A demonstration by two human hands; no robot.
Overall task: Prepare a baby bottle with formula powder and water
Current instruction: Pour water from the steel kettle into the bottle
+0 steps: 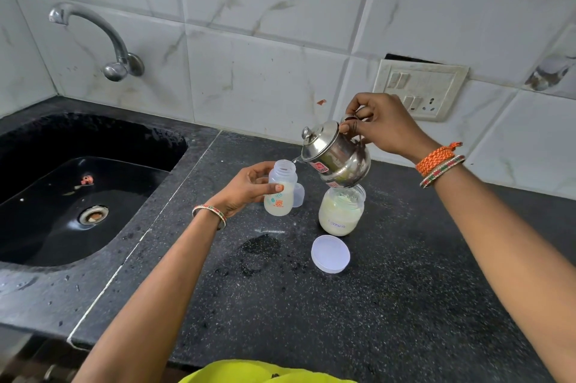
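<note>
Left hand: the left hand (246,189) grasps the bottle (280,187); its fingers (260,169) curl round the far side near the neck; the thumb lies across the front of the body
Bottle: held above the counter (343,320), open at the top, leaning slightly; pale yellowish contents fill its lower part
Right hand: the right hand (385,127) grips the kettle (335,153) by the handle at its back; the fingers are clenched round that handle, with the fingertips touching the edge of the lid
Kettle: steel, lid on, tipped toward the left hand; its spout sits just at the bottle's rim, beyond the left fingertips
Jar: the jar (341,211) stands open on the counter directly below the kettle, under the right hand; it is mostly full of pale powder and has handwriting on its side
Lid: the lid (330,254) lies on the counter just in front of the jar
Cap: the clear cap (298,195) stands just behind the bottle, past the left thumb
Sink: the sink (62,195) lies left of the left hand
</note>
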